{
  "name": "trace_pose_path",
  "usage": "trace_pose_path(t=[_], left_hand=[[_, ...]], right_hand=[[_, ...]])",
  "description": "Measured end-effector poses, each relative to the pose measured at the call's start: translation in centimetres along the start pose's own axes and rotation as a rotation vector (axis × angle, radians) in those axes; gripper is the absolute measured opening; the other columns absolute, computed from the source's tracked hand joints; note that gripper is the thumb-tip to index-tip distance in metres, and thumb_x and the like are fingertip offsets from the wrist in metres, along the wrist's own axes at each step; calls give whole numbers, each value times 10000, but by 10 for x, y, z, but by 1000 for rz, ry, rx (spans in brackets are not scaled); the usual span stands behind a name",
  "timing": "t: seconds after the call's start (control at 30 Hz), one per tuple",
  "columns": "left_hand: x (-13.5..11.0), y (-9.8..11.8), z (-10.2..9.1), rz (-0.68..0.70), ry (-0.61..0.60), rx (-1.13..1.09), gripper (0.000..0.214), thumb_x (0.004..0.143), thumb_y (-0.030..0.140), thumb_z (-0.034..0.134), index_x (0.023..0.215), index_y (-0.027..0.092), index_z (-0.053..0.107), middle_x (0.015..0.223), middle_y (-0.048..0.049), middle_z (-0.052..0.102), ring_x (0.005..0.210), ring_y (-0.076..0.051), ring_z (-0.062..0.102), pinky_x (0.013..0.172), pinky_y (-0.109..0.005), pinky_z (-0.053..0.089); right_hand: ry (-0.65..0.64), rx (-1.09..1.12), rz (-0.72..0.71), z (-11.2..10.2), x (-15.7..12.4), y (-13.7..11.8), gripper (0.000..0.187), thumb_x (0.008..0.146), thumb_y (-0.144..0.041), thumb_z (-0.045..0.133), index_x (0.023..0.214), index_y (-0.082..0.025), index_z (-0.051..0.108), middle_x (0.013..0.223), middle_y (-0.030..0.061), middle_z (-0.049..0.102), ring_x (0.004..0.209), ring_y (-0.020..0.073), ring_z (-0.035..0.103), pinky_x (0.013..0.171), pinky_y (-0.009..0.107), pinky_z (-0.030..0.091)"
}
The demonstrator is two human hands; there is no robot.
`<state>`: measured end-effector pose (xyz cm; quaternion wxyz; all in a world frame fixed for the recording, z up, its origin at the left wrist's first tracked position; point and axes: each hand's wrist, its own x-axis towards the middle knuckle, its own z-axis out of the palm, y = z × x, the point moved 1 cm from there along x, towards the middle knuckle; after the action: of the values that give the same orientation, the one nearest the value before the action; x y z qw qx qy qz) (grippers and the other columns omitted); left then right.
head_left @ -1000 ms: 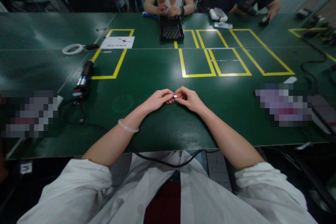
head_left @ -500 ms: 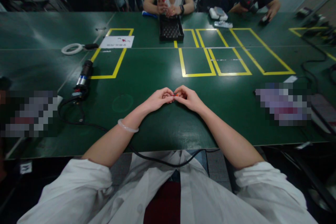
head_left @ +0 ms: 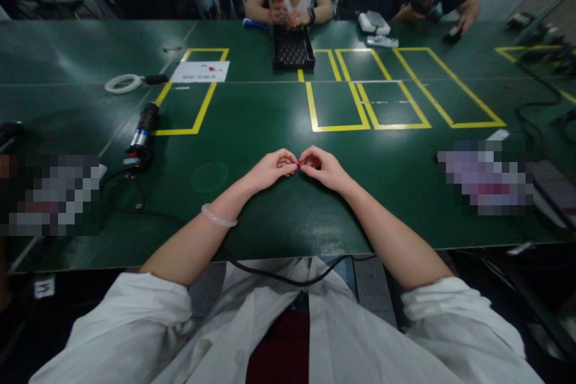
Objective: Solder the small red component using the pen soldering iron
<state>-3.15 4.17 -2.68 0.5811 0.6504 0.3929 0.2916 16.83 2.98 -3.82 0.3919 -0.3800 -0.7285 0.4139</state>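
My left hand (head_left: pixel 271 169) and my right hand (head_left: pixel 324 168) rest on the green table (head_left: pixel 252 132), fingertips meeting at its middle. Both pinch a tiny orange-red part (head_left: pixel 300 163) between them; most of it is hidden by the fingers. A pale bangle (head_left: pixel 218 216) circles my left wrist. Both forearms lie on the table near its front edge.
An electric screwdriver (head_left: pixel 141 135) with a black cable lies at the left, beyond it a white ring (head_left: pixel 123 83) and a white sheet (head_left: pixel 200 72). Yellow taped boxes (head_left: pixel 382 102) mark the table. A black tray (head_left: pixel 293 50) stands before two people working at the far side.
The small part showed clearly between my fingertips a second ago; now my fingers have closed over it and only a sliver shows. My hands stay in place.
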Motion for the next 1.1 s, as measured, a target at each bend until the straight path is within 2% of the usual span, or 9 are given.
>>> trace_pose_path(t=[0.17,0.33,0.67,1.1], left_hand=[[0,1,0,27,13,29,303,772,305,736,963,131,576,855,-25,605,709,-98,562,674,-245,447],[-1,3,1,30,29,17,303,754,271,741,953,130,562,892,-29,610,701,-85,559,663,-233,437],[1,1,0,13,33,-16,288,733,228,713,963,123,577,898,-42,621,764,-120,587,704,-265,478],[2,0,1,23,38,20,263,719,198,691,945,124,579,854,-14,596,708,-95,543,672,-242,436]], right_hand=[[9,-11,18,0,0,3,254,815,-334,669,1004,-186,584,816,-5,622,645,110,511,618,254,410],[11,-63,21,0,0,3,199,813,-313,670,946,-184,597,769,-7,619,650,119,516,631,261,414],[-5,-100,-9,-2,0,0,176,817,-277,658,953,-188,591,760,-13,608,658,124,533,640,263,416],[-25,-169,-54,0,-1,-1,142,822,-238,639,941,-184,585,775,-9,604,676,127,537,658,262,420]])
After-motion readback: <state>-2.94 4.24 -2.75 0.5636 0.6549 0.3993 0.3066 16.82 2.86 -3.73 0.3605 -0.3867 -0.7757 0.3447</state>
